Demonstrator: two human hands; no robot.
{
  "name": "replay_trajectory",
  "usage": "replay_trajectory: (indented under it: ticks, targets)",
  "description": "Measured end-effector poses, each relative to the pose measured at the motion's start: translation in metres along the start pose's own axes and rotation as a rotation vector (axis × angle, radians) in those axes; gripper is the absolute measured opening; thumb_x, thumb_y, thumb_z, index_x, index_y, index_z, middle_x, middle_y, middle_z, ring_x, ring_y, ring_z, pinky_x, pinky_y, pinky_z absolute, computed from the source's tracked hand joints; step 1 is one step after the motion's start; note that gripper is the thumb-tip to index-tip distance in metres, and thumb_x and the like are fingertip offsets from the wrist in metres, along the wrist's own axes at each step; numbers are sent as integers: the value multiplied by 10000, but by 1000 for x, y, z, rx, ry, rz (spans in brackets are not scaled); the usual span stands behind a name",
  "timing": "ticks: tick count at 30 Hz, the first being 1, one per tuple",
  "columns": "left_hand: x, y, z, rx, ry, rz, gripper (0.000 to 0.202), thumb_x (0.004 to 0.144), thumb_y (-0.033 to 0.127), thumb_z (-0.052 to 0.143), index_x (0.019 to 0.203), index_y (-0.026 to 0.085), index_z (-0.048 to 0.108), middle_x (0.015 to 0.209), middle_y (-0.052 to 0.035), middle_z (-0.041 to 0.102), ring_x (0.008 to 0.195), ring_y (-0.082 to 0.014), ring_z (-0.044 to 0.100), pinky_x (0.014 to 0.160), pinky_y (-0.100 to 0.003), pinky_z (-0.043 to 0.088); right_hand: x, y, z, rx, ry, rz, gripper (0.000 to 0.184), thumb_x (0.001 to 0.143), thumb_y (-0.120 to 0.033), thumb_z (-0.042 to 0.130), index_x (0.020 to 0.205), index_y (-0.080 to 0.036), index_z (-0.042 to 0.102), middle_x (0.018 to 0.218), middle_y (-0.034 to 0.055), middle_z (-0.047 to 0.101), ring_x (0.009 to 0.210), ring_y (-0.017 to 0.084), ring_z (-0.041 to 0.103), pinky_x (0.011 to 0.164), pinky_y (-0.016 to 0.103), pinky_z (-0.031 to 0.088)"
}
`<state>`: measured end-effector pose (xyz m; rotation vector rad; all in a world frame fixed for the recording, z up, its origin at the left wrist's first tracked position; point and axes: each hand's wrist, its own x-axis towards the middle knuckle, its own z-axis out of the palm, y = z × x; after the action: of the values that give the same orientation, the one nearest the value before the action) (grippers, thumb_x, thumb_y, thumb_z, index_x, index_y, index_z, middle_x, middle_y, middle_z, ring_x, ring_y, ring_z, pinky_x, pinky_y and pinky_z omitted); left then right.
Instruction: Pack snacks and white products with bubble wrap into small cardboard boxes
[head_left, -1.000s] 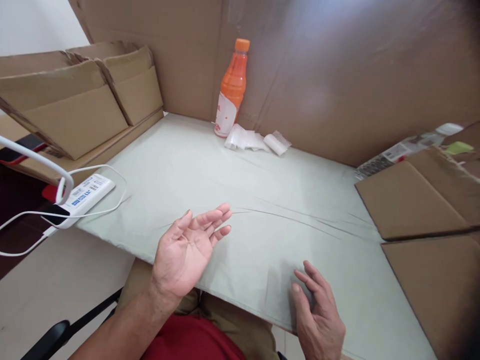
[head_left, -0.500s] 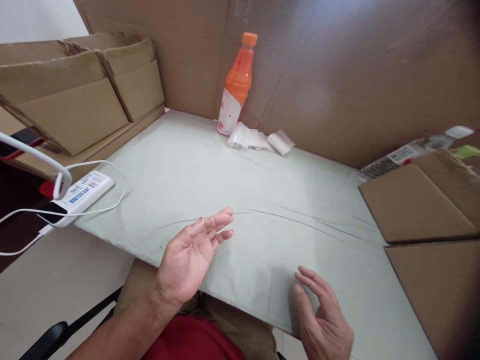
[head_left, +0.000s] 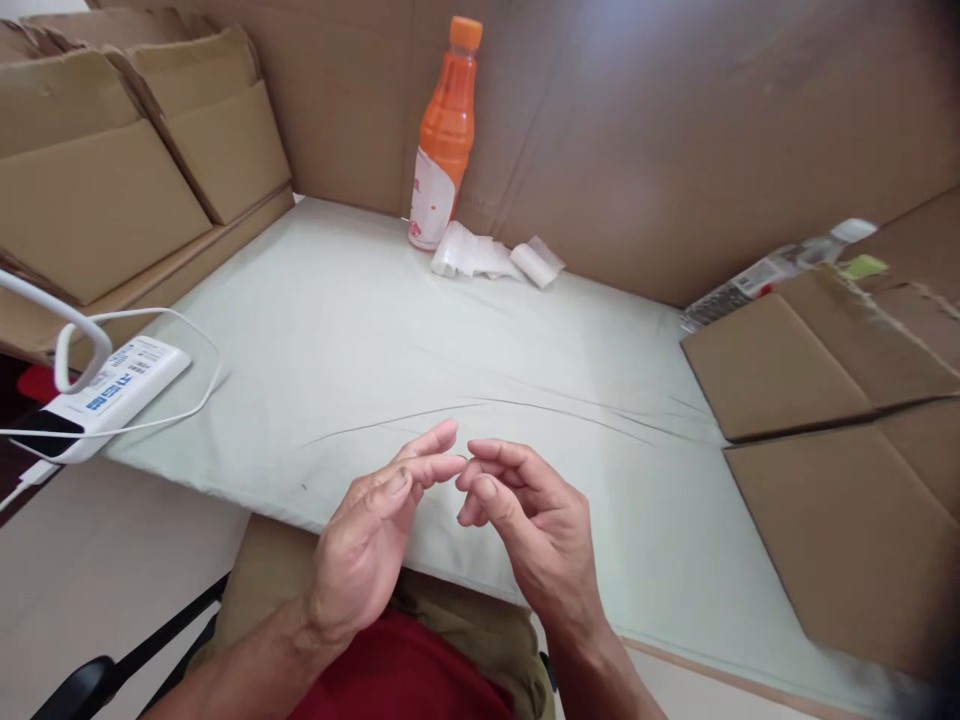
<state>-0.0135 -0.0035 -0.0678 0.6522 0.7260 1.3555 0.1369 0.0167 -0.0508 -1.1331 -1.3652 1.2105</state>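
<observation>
My left hand [head_left: 367,545] hovers above the near edge of the pale-covered table [head_left: 360,310], palm turned inward, fingers stretched and holding nothing. Facing it, my right hand [head_left: 544,525] has loosely curved fingers, thumb apart from them, and nothing shows in its grasp. The fingertips of both hands nearly meet; I cannot tell whether they touch. Farther back, an orange drink bottle [head_left: 444,135] stands upright by the cardboard wall, with crumpled clear-white plastic wrap [head_left: 472,252] at its foot and a small roll of it [head_left: 537,262] alongside.
On the left, a white power bank [head_left: 124,395] with a white cable lies at the table's edge, below cardboard boxes [head_left: 217,140]. To the right are open cardboard boxes [head_left: 780,370] and a leaning clear plastic bottle [head_left: 765,272]. A cardboard wall [head_left: 637,150] closes the back.
My right hand has moved left and up, bringing its fingertips close to my left hand's. My left hand has turned slightly. The whole view has shifted a little to the right and down.
</observation>
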Motion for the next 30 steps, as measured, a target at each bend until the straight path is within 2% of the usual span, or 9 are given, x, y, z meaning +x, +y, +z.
replay_trajectory:
  ticks: [4, 7, 14, 20, 22, 25, 28, 30]
  targets:
    - [0, -5, -1, 58, -33, -1, 353, 933, 374, 532, 1082, 208, 806, 1417, -85, 630, 1529, -315, 257, 1245, -448, 193, 4, 2, 4, 113, -40, 74, 143, 900, -327, 708, 957, -196, 714, 754, 3, 724, 569, 106, 651, 571, 240, 576]
    - [1, -8, -1, 55, -40, -10, 350, 935, 377, 533, 1093, 217, 802, 1444, -77, 609, 1537, -306, 234, 1243, -440, 190, 5, 3, 8, 165, -58, 115, 139, 905, -325, 702, 866, -193, 719, 732, -3, 725, 574, 96, 654, 580, 220, 577]
    - [5, -4, 1, -146, 40, -84, 385, 918, 409, 546, 1047, 163, 813, 1392, -132, 644, 1480, -355, 333, 1189, -478, 289, 2, 16, 8, 189, -11, 110, 149, 926, -324, 674, 901, -195, 745, 765, 18, 745, 630, 133, 683, 670, 291, 608]
    - [12, 2, -1, -235, 38, -146, 423, 928, 441, 532, 990, 136, 819, 1315, -174, 685, 1416, -376, 424, 1108, -501, 370, 0, 28, 5, 188, 92, 106, 151, 887, -339, 721, 865, -191, 744, 703, 16, 730, 587, 147, 677, 624, 296, 610]
    - [15, 6, -5, -198, 59, -104, 374, 919, 407, 555, 973, 148, 819, 1277, -172, 705, 1407, -372, 441, 1061, -483, 410, -2, 31, 1, 129, 125, 118, 189, 873, -361, 733, 806, -184, 730, 673, 20, 719, 562, 152, 669, 590, 287, 600]
    - [25, 20, -17, 15, 95, 5, 252, 880, 324, 637, 987, 180, 814, 1300, -141, 695, 1392, -353, 457, 1029, -430, 428, -4, 37, -13, -30, 165, 122, 295, 864, -431, 723, 705, -184, 699, 622, 31, 690, 557, 169, 653, 570, 286, 587]
    - [51, 48, -35, 357, 156, 205, 223, 849, 270, 695, 1037, 209, 798, 1377, -103, 646, 1362, -331, 486, 1072, -393, 392, -6, 49, -29, -218, 162, 134, 416, 888, -520, 656, 628, -196, 680, 624, 47, 683, 611, 183, 655, 616, 276, 581]
    - [78, 76, -49, 551, 260, 382, 290, 825, 238, 717, 1111, 234, 765, 1397, -79, 627, 1327, -315, 518, 1111, -394, 362, -8, 58, -35, -283, 148, 175, 479, 890, -588, 615, 620, -199, 684, 642, 58, 693, 623, 191, 659, 626, 271, 581]
